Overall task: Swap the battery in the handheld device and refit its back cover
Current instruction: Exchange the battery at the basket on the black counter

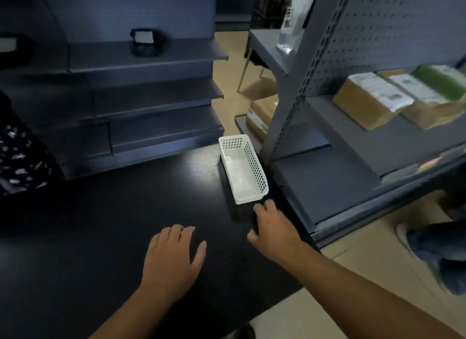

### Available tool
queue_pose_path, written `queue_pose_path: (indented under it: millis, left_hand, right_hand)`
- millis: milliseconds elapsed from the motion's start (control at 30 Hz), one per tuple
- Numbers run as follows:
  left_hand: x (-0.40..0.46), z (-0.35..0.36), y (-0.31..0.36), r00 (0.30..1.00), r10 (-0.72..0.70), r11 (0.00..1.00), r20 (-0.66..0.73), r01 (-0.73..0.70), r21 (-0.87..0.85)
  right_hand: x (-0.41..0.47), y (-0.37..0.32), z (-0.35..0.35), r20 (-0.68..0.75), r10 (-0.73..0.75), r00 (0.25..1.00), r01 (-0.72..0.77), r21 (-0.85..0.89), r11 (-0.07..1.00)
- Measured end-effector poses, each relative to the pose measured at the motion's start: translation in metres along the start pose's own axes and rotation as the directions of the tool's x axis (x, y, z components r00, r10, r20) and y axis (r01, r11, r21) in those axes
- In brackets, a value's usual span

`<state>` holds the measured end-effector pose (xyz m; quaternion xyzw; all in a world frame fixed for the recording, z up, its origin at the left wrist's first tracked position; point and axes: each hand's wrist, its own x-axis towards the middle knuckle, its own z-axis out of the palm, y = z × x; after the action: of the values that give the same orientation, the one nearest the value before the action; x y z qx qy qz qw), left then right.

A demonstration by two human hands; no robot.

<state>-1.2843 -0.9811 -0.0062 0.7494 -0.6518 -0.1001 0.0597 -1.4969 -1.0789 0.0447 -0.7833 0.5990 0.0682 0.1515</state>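
Your right hand curls over the dark device (likely rigid, light, slick), so grip its 2 long edges while your left hand rests flat, empty.

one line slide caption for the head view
Right hand grips a dark device beside a white basket; left hand rests open on the table.

At my one o'clock, the clear plastic bag hanging off the grey shelf upright carries dark printed characters down its front, but they are too blurred for me to read. At my two o'clock, the white labels on the brown cardboard boxes show only grey smears of print, and nothing else around me bears legible writing.
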Motion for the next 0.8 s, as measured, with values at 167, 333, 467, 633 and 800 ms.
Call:
queue_pose_path:
  millis: [167,333,467,633,800]
  left_hand:
    - [0.016,0.005,0.01,0.997,-0.071,0.995,0.021,0.07,0.073]
    - [0.022,0.008,0.022,0.975,-0.205,0.973,0.081,0.195,0.121]
    - [0.025,0.015,0.025,0.955,-0.267,0.957,0.125,0.248,0.152]
    - [0.027,0.025,0.025,0.925,-0.343,0.934,0.165,0.317,0.166]
    - [0.023,0.023,0.028,0.907,-0.385,0.919,0.173,0.36,0.16]
  right_hand:
    - [0.115,0.015,-0.016,-0.083,-0.065,0.994,0.061,-0.05,0.997]
    - [0.209,0.017,0.008,0.047,-0.084,0.995,0.091,-0.167,0.982]
    - [0.233,0.025,0.048,0.098,-0.105,0.99,0.121,-0.172,0.978]
    - [0.244,0.025,0.056,0.144,-0.16,0.977,0.176,-0.104,0.979]
    - [0.164,0.067,0.051,-0.124,-0.355,0.927,0.37,0.141,0.918]
